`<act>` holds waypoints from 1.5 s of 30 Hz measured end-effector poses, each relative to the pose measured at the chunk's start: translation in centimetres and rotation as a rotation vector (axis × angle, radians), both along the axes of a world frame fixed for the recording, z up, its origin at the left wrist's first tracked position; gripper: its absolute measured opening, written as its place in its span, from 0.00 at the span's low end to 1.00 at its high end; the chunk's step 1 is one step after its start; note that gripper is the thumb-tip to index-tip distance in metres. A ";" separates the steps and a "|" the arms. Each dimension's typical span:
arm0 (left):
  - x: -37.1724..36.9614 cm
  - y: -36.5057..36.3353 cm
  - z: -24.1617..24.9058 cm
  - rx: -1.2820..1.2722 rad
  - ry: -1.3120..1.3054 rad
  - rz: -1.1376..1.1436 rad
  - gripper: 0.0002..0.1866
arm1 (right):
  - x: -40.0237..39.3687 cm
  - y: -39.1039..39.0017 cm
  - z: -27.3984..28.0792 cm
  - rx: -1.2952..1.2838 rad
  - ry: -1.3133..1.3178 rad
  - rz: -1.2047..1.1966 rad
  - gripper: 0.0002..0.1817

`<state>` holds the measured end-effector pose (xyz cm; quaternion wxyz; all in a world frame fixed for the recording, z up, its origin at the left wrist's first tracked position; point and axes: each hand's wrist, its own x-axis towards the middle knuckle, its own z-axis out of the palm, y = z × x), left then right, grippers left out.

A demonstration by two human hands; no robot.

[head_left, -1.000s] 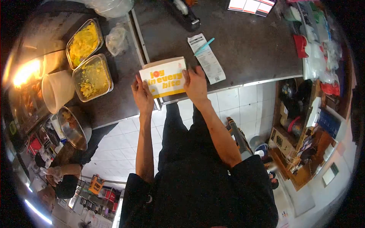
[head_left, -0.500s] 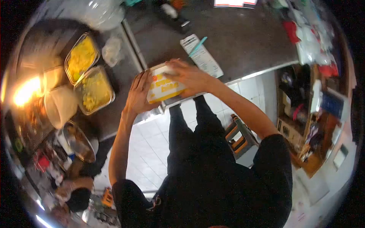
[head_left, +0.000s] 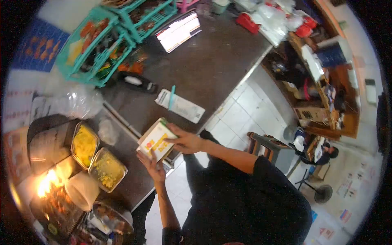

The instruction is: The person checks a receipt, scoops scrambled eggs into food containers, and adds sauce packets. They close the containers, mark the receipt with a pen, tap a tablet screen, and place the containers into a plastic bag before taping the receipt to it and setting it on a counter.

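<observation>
A white box with yellow lettering [head_left: 156, 141] is tilted between my two hands near the counter's front edge. My left hand [head_left: 153, 166] touches its lower left side with fingers spread. On its right side, the fingers of my right hand [head_left: 183, 139] are pressed against the box. Just beyond lies a printed paper slip [head_left: 183, 107] with a teal strip [head_left: 172, 97] across it. Left of the box are a tray of yellow food [head_left: 85, 145], a second tray with less yellow food [head_left: 107, 169], and a crumpled clear bag [head_left: 107, 132].
Teal baskets [head_left: 98, 49] and a bright screen [head_left: 178, 32] stand at the back. A flame [head_left: 50, 183] burns at the lower left beside a white container [head_left: 82, 190]. Plastic bags [head_left: 273, 18] lie at the upper right. A seated person [head_left: 326, 153] is far right.
The view has turned and shifted, bringing the baskets and screen into sight. The box is now tilted up, and my left hand has moved from its side to its lower edge.
</observation>
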<state>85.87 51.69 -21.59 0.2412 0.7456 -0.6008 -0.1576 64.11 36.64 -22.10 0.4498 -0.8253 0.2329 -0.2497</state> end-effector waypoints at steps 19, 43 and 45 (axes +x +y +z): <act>-0.5 -3.0 1.9 -0.018 -0.219 -0.182 0.25 | 13.3 -22.2 -3.4 0.250 0.172 -0.609 0.17; -0.9 -4.0 1.6 0.001 -0.137 -0.043 0.31 | 7.8 4.7 1.2 0.241 0.285 -0.643 0.08; -1.0 -3.8 1.6 -0.028 -0.134 -0.070 0.30 | 6.2 4.7 0.6 0.249 0.274 -0.551 0.09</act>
